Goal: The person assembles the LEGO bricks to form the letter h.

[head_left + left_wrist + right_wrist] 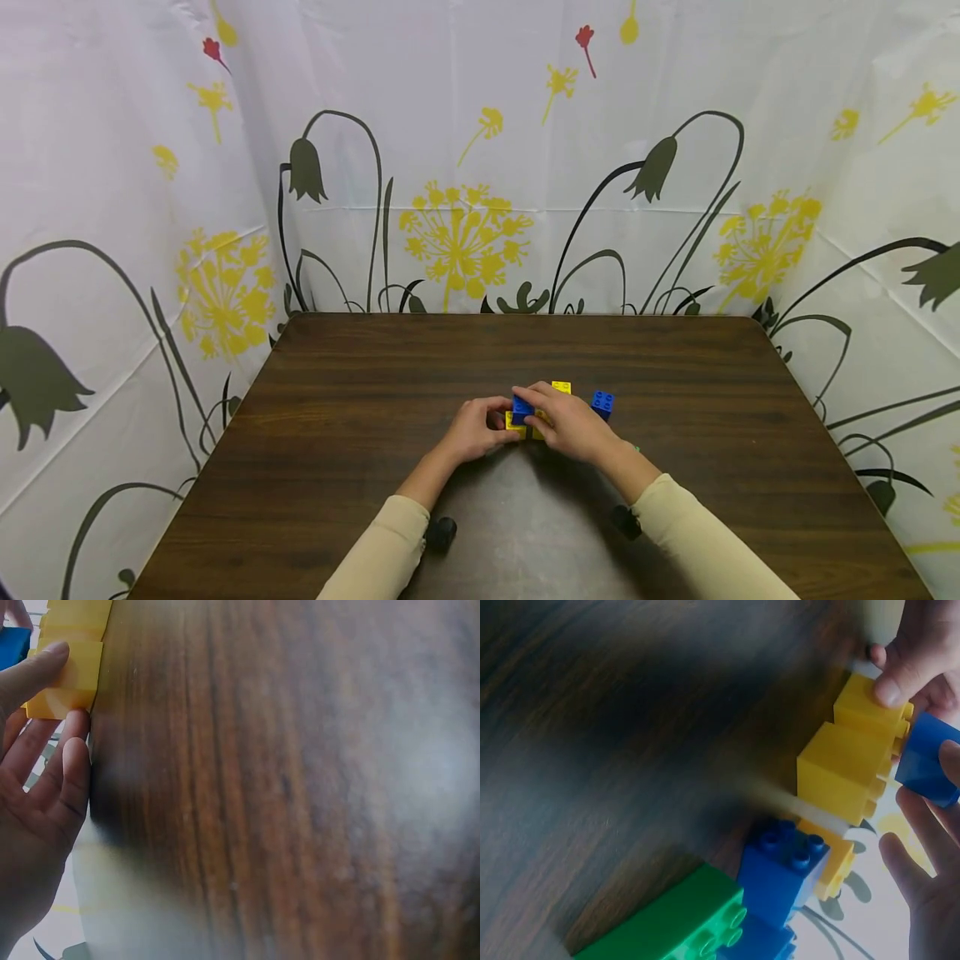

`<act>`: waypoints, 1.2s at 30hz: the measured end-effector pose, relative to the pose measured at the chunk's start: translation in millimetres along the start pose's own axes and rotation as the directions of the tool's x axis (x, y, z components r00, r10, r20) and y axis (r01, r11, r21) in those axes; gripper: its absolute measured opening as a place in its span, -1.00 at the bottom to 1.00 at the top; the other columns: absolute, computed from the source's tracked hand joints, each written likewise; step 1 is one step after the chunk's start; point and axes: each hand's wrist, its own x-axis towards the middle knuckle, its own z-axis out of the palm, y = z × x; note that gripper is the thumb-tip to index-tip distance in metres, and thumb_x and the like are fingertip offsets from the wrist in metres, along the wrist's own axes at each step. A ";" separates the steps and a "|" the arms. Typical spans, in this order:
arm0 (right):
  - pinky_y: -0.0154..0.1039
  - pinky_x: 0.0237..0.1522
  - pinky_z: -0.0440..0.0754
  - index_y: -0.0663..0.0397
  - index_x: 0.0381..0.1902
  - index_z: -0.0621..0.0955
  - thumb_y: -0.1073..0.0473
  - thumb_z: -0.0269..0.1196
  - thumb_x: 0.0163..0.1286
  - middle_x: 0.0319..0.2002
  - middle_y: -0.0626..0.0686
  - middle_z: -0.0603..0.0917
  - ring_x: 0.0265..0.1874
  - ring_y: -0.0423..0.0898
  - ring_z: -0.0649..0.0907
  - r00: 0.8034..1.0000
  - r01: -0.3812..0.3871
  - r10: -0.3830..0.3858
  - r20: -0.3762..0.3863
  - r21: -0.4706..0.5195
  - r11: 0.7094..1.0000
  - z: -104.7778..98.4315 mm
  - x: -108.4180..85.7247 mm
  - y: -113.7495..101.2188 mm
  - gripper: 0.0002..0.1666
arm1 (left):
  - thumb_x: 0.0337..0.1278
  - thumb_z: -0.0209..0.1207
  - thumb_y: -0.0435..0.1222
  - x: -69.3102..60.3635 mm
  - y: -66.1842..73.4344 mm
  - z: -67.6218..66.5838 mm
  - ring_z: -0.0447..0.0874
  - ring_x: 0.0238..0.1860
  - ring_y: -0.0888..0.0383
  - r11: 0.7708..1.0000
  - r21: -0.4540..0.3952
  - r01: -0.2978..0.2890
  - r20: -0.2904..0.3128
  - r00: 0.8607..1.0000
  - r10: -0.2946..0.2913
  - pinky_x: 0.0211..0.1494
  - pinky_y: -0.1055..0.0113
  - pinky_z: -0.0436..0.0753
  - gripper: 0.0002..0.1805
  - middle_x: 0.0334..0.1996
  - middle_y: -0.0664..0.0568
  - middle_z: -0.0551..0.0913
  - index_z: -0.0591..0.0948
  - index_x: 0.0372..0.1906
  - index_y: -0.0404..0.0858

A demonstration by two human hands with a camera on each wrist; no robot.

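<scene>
Head view: left hand (472, 429) grips a yellow toy brick (855, 705), right hand (573, 421) pinches a blue toy brick (522, 410) over its studs and those of the adjacent yellow brick (836, 761), with a loose blue brick (602, 403) and green brick (671, 919) nearby on the wood-grain table (360, 367)

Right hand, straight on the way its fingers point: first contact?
Probably the left hand, which lies just ahead of the right hand in the head view. Depth is unclear, though: if it's lower than it looks, the blue brick it holds might catch the yellow bricks first.
</scene>
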 end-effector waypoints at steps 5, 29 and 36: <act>-0.20 -0.14 0.65 -0.02 0.35 0.48 0.14 0.28 0.40 0.09 -0.06 0.54 -0.23 -0.21 0.60 1.000 -0.023 0.024 0.020 -0.005 1.000 5.0 2.7 0.1 -0.43 | -0.04 0.49 -0.24 0.0 -0.4 0.6 0.58 -0.38 0.24 1.000 -0.005 0.003 -0.007 1.000 -0.003 -0.32 0.40 0.58 -0.58 -0.31 0.14 0.68 0.67 -0.02 -0.21; -0.24 -0.16 0.65 0.01 0.32 0.51 0.19 0.29 0.39 0.09 -0.05 0.57 -0.19 -0.15 0.65 0.999 -0.005 0.005 0.053 0.018 1.000 1.9 8.6 -5.5 -0.45 | -0.01 0.47 -0.17 1.0 -3.5 -0.5 0.60 -0.37 0.26 1.000 -0.007 -0.024 0.009 1.000 0.024 -0.30 0.38 0.60 -0.62 -0.37 0.16 0.68 0.66 -0.06 -0.15; -0.24 -0.18 0.64 0.06 0.30 0.53 0.20 0.32 0.36 0.02 -0.03 0.60 -0.23 -0.13 0.63 0.998 -0.018 0.016 0.064 0.039 0.999 -1.2 9.2 -5.3 -0.45 | -0.02 0.48 -0.18 2.0 -2.6 -1.2 0.59 -0.38 0.26 1.000 -0.009 -0.020 0.023 1.000 0.020 -0.31 0.39 0.59 -0.64 -0.39 0.18 0.66 0.66 -0.10 -0.15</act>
